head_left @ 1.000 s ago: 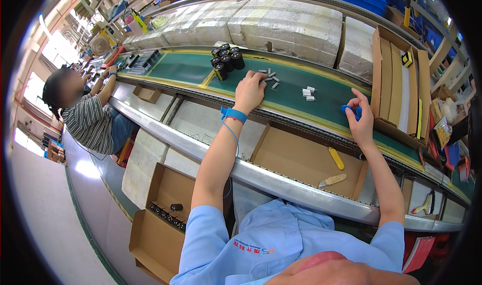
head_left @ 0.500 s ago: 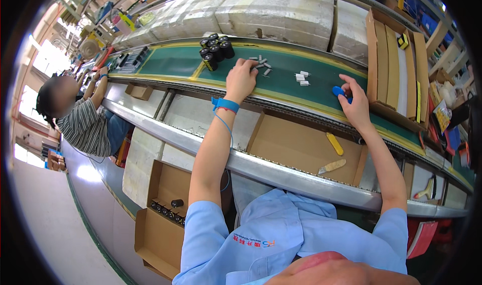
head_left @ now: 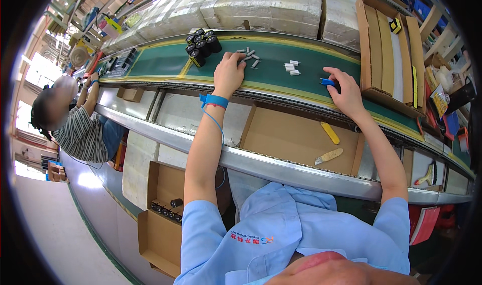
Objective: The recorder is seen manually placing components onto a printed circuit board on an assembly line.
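My left hand (head_left: 229,75) is over the green belt with its fingers bent and drawn together beside several small grey cylinders with wire leads (head_left: 255,63). Its fingertips are partly hidden, so anything between them cannot be made out. A blue wrist strap with a cord is on that wrist. To the right, my right hand (head_left: 345,91) pinches a blue disc component with leads (head_left: 328,82) between thumb and fingers, above the belt. Several white block components with leads (head_left: 291,67) lie between my hands. Large black cylindrical capacitors (head_left: 203,47) stand clustered left of my left hand.
The green conveyor belt (head_left: 160,63) runs behind a metal rail (head_left: 296,170). A cardboard tray (head_left: 281,134) holds a yellow-handled cutter (head_left: 330,133) and another cutter (head_left: 329,156). A long carton (head_left: 369,59) stands at right. A co-worker (head_left: 83,129) sits at far left.
The blue component has turned in my right hand, from its flat face toward edge-on. The whole view has shifted a little; my left hand stays by the grey cylinders.
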A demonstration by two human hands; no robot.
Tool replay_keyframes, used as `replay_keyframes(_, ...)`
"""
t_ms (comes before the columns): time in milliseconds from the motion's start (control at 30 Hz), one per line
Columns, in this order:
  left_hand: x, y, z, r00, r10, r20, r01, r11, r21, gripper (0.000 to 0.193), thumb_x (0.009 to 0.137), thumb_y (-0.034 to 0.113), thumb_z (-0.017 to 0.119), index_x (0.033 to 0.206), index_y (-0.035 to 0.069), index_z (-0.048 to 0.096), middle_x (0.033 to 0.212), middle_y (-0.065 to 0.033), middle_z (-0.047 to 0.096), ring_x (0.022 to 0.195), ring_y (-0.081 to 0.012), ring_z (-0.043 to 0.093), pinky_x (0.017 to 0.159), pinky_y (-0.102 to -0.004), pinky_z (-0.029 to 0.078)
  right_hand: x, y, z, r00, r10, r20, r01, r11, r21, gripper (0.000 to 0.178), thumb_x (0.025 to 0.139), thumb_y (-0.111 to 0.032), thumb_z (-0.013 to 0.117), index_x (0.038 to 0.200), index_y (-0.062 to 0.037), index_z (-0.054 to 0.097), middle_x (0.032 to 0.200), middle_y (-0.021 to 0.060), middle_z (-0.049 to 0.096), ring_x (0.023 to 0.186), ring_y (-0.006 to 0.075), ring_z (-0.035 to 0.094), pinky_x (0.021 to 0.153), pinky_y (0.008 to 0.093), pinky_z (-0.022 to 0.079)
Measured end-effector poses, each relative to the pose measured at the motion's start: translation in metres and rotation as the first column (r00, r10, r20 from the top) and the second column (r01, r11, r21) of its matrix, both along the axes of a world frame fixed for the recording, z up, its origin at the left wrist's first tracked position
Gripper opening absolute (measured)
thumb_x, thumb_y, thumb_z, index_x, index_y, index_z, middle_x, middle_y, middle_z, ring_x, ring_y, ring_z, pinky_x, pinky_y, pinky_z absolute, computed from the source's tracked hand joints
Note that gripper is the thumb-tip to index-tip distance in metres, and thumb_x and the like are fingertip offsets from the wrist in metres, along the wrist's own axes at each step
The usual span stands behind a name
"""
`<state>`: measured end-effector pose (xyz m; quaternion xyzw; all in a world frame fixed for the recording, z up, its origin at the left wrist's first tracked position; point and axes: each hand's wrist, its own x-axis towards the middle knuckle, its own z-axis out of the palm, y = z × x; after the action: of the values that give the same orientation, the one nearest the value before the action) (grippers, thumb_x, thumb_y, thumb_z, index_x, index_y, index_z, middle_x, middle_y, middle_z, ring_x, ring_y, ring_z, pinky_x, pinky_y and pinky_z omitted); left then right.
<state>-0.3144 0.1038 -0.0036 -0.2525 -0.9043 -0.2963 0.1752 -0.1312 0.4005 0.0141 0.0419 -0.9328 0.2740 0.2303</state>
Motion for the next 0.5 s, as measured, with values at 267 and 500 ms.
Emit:
replay_keyframes(267,-0.0002,-0.0009,0.0000,1.000,-0.001,-0.008,0.001,1.000,0.000,0.020,0.085,0.017,0.065,0.104,0.013,0.067,0.106,-0.0095,0.062,0.091,-0.0344,0.063,0.078,-0.0431,0.051,0.0040,-0.0036,0.0054,0.993,-0.079,-0.084,0.067,0.988,-0.139,0.051,0.079,-0.002,0.065,0.127,-0.0135,0.054,0.090,0.0066,0.062,0.089,0.0259,0.057,0.084,0.0371,0.045)
replay_keyframes(500,-0.0017,-0.0007,-0.0006,1.000,-0.005,-0.006,0.005,1.000,0.003,0.020,0.085,0.017,0.066,0.104,0.013,0.068,0.106,-0.0099,0.062,0.091,-0.0347,0.063,0.079,-0.0436,0.051,0.0043,-0.0023,0.0051,0.988,-0.088,-0.123,0.071,0.988,-0.135,0.052,0.078,-0.003,0.065,0.128,-0.0132,0.055,0.090,0.0051,0.061,0.090,0.0239,0.056,0.085,0.0364,0.044)
